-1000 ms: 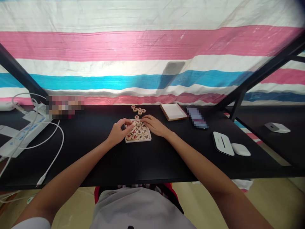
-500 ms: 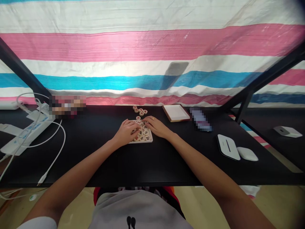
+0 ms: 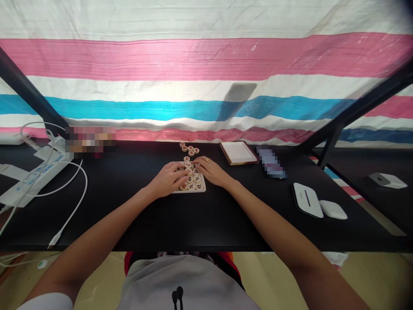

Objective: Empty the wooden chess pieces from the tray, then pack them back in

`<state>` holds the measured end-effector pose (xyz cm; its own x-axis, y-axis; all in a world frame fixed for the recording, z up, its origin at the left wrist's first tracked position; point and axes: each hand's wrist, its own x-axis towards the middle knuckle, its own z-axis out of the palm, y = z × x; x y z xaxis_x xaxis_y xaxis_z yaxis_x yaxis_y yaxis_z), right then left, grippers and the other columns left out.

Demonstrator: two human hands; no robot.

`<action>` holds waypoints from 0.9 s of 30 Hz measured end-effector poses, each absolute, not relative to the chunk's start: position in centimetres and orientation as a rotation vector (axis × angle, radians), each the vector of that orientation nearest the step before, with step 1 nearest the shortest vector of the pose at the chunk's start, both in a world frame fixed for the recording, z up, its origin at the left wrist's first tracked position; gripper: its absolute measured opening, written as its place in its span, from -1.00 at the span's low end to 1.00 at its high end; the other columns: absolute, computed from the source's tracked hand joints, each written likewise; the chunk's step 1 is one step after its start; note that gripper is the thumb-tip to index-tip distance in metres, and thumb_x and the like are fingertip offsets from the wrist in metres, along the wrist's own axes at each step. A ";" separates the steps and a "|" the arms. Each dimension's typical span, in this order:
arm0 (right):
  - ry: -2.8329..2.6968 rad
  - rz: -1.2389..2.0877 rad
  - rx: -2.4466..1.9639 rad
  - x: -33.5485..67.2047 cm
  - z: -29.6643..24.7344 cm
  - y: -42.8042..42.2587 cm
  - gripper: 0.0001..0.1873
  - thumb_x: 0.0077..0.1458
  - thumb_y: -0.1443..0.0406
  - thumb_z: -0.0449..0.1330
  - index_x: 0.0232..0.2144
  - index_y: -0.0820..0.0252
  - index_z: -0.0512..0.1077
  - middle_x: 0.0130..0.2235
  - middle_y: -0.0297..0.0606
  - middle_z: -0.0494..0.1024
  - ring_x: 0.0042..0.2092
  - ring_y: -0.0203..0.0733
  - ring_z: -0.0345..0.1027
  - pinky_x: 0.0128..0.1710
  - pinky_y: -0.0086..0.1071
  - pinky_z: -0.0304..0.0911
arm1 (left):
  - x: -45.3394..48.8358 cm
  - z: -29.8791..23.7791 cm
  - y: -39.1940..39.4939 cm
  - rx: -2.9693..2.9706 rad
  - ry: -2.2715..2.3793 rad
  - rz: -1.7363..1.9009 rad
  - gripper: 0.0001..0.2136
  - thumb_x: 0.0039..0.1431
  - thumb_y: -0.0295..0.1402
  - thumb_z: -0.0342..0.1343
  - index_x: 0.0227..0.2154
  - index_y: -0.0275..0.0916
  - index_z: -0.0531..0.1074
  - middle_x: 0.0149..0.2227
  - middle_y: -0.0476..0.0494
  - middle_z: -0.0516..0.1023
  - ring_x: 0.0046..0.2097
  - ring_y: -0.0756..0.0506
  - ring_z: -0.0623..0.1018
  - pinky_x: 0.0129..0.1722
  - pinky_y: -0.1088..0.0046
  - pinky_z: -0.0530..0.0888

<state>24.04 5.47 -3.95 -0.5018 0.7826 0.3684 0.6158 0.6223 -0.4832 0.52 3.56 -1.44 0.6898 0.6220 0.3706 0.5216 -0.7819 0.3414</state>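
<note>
A shallow white tray point(image 3: 204, 189) of Chinese chess pieces point(image 3: 191, 186) lies in front of me. The round pieces carry red or black characters. Over the tray's left side rests my left hand point(image 3: 166, 178), fingers apart, its fingertips on the pieces and hiding several of them. My right hand point(image 3: 211, 170) wears a ring and is open at the tray's far right corner, fingertips touching the pieces or the rim there. Just beyond the far rim lies a single chess piece point(image 3: 186, 159). Farther back sits a small cluster of loose chess pieces point(image 3: 191, 149).
A box lid point(image 3: 238, 153) with a white inside lies back right, beside a blurred phone-like object point(image 3: 271, 162). Farther right are a white flat device point(image 3: 308, 200) and a white mouse point(image 3: 334, 209). A power strip point(image 3: 35, 176) and white cables point(image 3: 69, 217) occupy the left.
My left hand has shifted slightly left and its fingers have spread, uncovering a little more of the middle pieces. My right hand stays at the far right corner.
</note>
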 end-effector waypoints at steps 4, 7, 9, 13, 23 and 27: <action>-2.171 0.296 -1.180 24.5 -4.7 6.2 -0.62 0.29 0.27 -0.18 0.00 0.10 0.34 -0.03 -0.14 0.39 0.05 -0.10 0.25 0.10 -0.13 0.18 | 0.4 -1.3 3.6 2.656 0.924 0.719 -0.69 0.30 -0.26 -0.10 -0.06 -0.20 0.47 0.01 -0.23 0.42 0.11 -0.18 0.35 0.15 0.17 0.26; -2.179 0.171 -1.269 25.0 -5.4 7.2 -0.56 0.25 0.34 -0.18 0.10 0.13 0.29 0.11 -0.11 0.32 0.13 -0.08 0.18 0.15 -0.09 0.12 | -0.1 -1.2 4.1 2.584 0.991 0.779 -0.67 0.31 -0.24 -0.13 -0.02 -0.20 0.43 0.03 -0.21 0.40 0.12 -0.17 0.33 0.15 0.21 0.27; -2.253 0.109 -1.314 25.3 -5.8 7.9 -0.53 0.24 0.33 -0.15 0.17 0.14 0.22 0.20 -0.13 0.24 0.20 -0.04 0.10 0.18 -0.06 0.10 | -0.6 -1.1 4.7 2.510 1.091 0.805 -0.67 0.31 -0.23 -0.15 -0.03 -0.22 0.42 -0.02 -0.21 0.42 0.07 -0.16 0.37 0.12 0.24 0.30; -2.394 0.069 -1.355 25.4 -6.3 8.8 -0.48 0.24 0.29 -0.13 0.24 0.10 0.10 0.27 -0.21 0.14 0.27 0.01 -0.03 0.19 0.00 0.07 | -1.7 -1.3 6.1 2.350 1.271 0.730 -0.70 0.28 -0.26 -0.14 -0.10 -0.23 0.44 -0.12 -0.18 0.47 -0.04 -0.14 0.45 0.02 0.29 0.37; -2.224 0.012 -1.328 25.4 -5.8 7.8 -0.60 0.19 0.34 -0.06 0.06 0.17 0.32 -0.02 -0.05 0.38 0.02 0.01 0.27 0.08 -0.06 0.22 | -1.9 -1.8 6.7 2.295 1.383 0.568 -0.63 0.25 -0.24 -0.13 0.01 -0.28 0.37 -0.20 -0.18 0.52 -0.15 -0.16 0.48 -0.12 0.29 0.39; -2.207 0.086 -1.338 26.1 -5.6 7.2 -0.64 0.17 0.34 -0.02 0.00 0.18 0.37 -0.05 -0.06 0.37 0.02 -0.01 0.28 0.07 -0.09 0.23 | -2.9 -1.2 7.0 2.254 1.320 0.480 -0.55 0.22 -0.17 -0.09 0.10 -0.28 0.29 -0.20 -0.16 0.52 -0.16 -0.15 0.47 -0.10 0.29 0.38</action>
